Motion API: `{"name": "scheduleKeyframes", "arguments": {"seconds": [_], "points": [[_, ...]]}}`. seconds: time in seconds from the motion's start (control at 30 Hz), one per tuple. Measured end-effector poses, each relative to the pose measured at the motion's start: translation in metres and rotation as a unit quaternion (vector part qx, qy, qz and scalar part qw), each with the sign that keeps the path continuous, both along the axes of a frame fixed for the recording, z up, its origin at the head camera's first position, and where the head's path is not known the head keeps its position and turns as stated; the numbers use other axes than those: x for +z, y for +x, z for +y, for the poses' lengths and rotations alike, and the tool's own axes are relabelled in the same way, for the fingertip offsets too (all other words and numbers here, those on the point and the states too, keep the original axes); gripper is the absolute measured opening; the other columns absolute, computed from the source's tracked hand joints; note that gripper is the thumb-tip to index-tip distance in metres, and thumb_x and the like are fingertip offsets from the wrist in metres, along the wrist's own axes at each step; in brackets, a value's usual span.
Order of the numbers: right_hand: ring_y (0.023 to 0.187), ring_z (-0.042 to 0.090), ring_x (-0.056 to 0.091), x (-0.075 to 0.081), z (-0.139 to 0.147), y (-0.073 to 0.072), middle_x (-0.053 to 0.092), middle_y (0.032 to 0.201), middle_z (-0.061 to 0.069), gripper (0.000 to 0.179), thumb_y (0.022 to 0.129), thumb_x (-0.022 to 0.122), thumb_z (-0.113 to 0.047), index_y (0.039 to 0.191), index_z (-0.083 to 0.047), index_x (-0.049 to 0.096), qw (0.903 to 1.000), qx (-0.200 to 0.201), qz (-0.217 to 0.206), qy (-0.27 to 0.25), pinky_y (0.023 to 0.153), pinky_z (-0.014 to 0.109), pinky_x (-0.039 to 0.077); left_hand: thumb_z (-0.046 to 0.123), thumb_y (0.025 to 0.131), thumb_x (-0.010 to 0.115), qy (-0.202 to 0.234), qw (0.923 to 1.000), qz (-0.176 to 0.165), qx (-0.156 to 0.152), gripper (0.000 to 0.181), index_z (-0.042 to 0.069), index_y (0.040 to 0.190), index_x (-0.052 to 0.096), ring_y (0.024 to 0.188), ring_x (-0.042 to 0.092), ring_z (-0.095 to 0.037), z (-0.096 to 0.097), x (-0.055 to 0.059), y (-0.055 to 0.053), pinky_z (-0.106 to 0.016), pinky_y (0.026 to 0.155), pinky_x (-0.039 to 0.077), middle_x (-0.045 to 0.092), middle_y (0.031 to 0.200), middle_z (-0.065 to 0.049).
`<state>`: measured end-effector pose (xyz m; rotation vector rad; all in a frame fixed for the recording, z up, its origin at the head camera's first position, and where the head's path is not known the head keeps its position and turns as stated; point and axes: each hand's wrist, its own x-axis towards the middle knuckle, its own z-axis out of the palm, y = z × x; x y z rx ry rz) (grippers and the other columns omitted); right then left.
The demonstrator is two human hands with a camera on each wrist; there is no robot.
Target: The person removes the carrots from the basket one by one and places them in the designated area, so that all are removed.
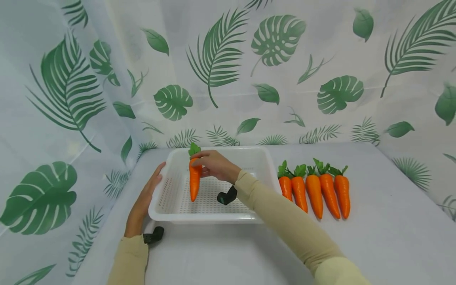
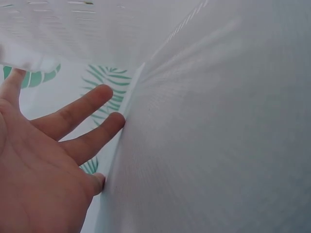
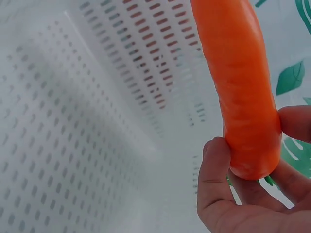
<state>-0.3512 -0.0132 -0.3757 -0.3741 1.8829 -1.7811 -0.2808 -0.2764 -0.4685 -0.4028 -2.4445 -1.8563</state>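
A white perforated basket [image 1: 206,217] stands on the table. Over its left part my right hand [image 1: 218,164] pinches an orange carrot [image 1: 194,178] near its leafy top, tip pointing down. In the right wrist view the fingertips press the thick end of the carrot [image 3: 243,92] from both sides. Along the outside of the basket's left wall lies my left hand [image 1: 149,194], touching the rim. The left wrist view shows the left hand [image 2: 48,160] with fingers spread and fairly straight, beside the basket's underside.
Right of the basket, several carrots [image 1: 314,196] with green tops lie in a row on the white tablecloth [image 1: 388,221]. The right forearm [image 1: 285,217] crosses the basket's right front corner. Behind hangs a leaf-patterned curtain [image 1: 228,114].
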Motion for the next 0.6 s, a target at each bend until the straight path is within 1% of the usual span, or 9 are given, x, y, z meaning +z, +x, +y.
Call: {"name": "scheduleKeyframes", "arguments": {"seconds": [0.1, 0.27, 0.43, 0.6], "points": [[0.099, 0.031, 0.068, 0.003, 0.013, 0.001, 0.066, 0.127, 0.018, 0.042, 0.103, 0.068, -0.009, 0.143, 0.003, 0.064, 0.9999, -0.009, -0.002, -0.006, 0.092, 0.04, 0.06, 0.046, 0.118, 0.024, 0.007, 0.9999, 0.005, -0.009, 0.059, 0.029, 0.174, 0.014, 0.122, 0.049, -0.032, 0.001, -0.001, 0.0, -0.032, 0.093, 0.05, 0.034, 0.168, -0.015], [0.106, 0.034, 0.068, 0.009, 0.031, 0.001, 0.065, 0.132, 0.019, 0.042, 0.104, 0.067, -0.009, 0.144, 0.003, 0.063, 0.9998, -0.016, 0.012, -0.008, 0.095, 0.042, 0.059, 0.046, 0.118, 0.024, 0.0, 0.9999, 0.006, -0.008, 0.06, 0.03, 0.174, 0.013, 0.122, 0.05, -0.032, 0.0, -0.001, 0.001, -0.03, 0.093, 0.051, 0.031, 0.17, -0.015], [0.107, 0.034, 0.064, 0.017, 0.05, 0.003, 0.063, 0.134, 0.019, 0.041, 0.105, 0.065, -0.008, 0.144, 0.004, 0.063, 0.9987, -0.03, 0.011, -0.039, 0.099, 0.043, 0.057, 0.047, 0.117, 0.024, 0.0, 1.0, 0.005, -0.003, 0.06, 0.03, 0.174, 0.013, 0.125, 0.047, -0.033, 0.002, -0.001, 0.002, -0.028, 0.096, 0.049, 0.026, 0.173, -0.011], [0.108, 0.034, 0.061, 0.024, 0.068, 0.005, 0.061, 0.135, 0.019, 0.041, 0.105, 0.063, -0.007, 0.145, 0.006, 0.061, 0.9973, -0.031, 0.017, -0.064, 0.097, 0.04, 0.056, 0.046, 0.118, 0.024, -0.002, 1.0, 0.008, -0.002, 0.06, 0.029, 0.174, 0.012, 0.125, 0.048, -0.031, 0.001, -0.001, 0.003, -0.026, 0.097, 0.049, 0.025, 0.174, -0.011]]}}
